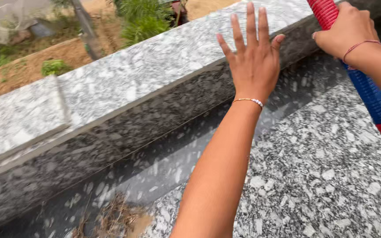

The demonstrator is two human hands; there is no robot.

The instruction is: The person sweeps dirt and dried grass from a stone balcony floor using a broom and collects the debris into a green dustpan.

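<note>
Pole (375, 99), ribbed in red and blue, is being gripped near its top by the right hand (347, 31), fingers closed around it, and is slanting down across the granite floor (323, 176). The left hand (253, 61) is being pressed flat, fingers spread open, against the ledge (133, 83). Debris (111, 218) is lying in the wet gutter below. A slip is being risked: the polished stone looks slick, so the pole could skid or footing could be lost.
</note>
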